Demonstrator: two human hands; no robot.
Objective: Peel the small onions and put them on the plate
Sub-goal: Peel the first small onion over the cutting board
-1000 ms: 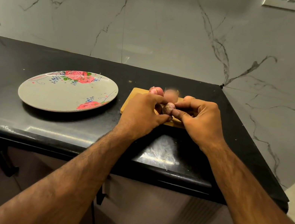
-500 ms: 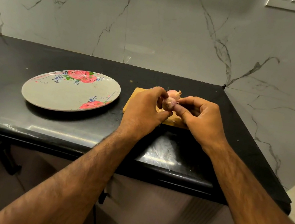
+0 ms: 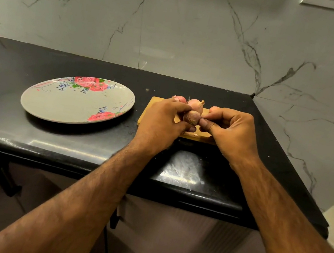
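A small brownish onion [image 3: 192, 117] is held just above the wooden cutting board [image 3: 153, 104]. My left hand [image 3: 163, 123] grips it from the left, and my right hand [image 3: 231, 130] pinches its right side with thumb and fingers. Behind the hands, more small pink onions lie on the board: one [image 3: 195, 104] in the middle, one [image 3: 179, 99] to its left and one [image 3: 214, 109] partly hidden by my right hand. The grey plate with red roses [image 3: 77, 99] sits to the left on the black counter, with nothing on it.
The black counter [image 3: 187, 170] ends at a rounded front edge close to my forearms and at a right edge past the board. Marble walls stand behind and to the right. A small scrap of peel [image 3: 193, 133] lies on the board's front.
Both hands have lifted the onion slightly and turned it between the fingers; the onions behind it on the board show more clearly. The plate has not moved.
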